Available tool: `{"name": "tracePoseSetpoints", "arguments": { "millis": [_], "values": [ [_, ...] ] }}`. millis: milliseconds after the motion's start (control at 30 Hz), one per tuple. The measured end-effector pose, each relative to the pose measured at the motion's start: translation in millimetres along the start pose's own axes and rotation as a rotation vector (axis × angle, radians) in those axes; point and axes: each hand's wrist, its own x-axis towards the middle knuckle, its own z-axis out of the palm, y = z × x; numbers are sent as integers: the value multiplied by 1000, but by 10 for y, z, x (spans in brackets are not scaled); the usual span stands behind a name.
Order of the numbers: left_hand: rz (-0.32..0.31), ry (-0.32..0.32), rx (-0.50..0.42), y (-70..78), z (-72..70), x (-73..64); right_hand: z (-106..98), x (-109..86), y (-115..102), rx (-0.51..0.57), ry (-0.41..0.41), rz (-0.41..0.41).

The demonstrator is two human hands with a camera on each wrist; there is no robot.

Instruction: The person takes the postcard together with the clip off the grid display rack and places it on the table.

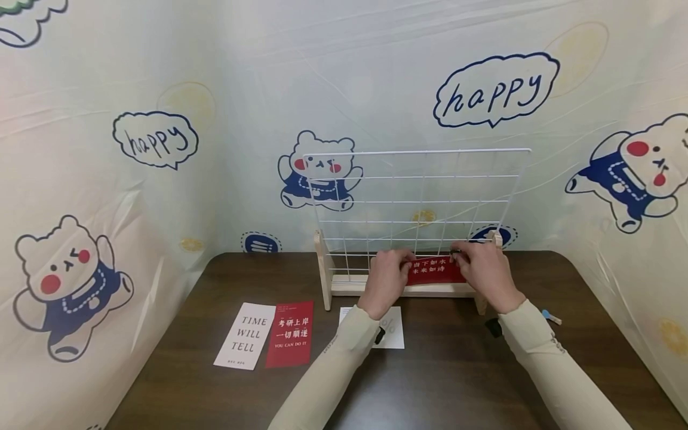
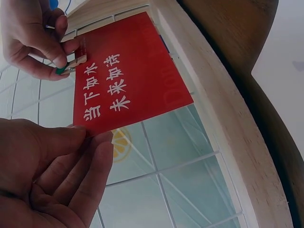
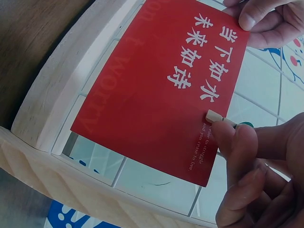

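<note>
A red card point(image 2: 137, 71) with white Chinese characters lies against the lower part of a white wire grid point(image 1: 419, 202). My left hand point(image 1: 385, 280) pinches one upper corner of the card between thumb and fingers, as the left wrist view point(image 2: 57, 166) shows. Near the other upper corner my right hand point(image 1: 488, 272) pinches a small wooden clothespin point(image 3: 221, 118) with a green part. The clothespin's tip overlaps the card's top edge. In the right wrist view, my right fingers partly cover the clothespin.
Wooden feet and a bar point(image 1: 365, 290) support the grid on the dark table point(image 1: 430, 382). To the left lie a white card point(image 1: 245, 336) and a red card point(image 1: 290, 334). Another white card point(image 1: 395, 334) is partly under my left wrist. A blue-ended clothespin point(image 1: 551, 318) lies at right.
</note>
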Motion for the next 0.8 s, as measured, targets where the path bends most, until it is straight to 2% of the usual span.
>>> {"name": "tracePoseSetpoints", "arguments": {
  "millis": [467, 800],
  "values": [
    [-8, 9, 13, 47, -28, 3, -37, 12, -30, -16, 59, -38],
    [0, 4, -11, 6, -40, -29, -96, -34, -71, 3, 86, -49]
  ]
}}
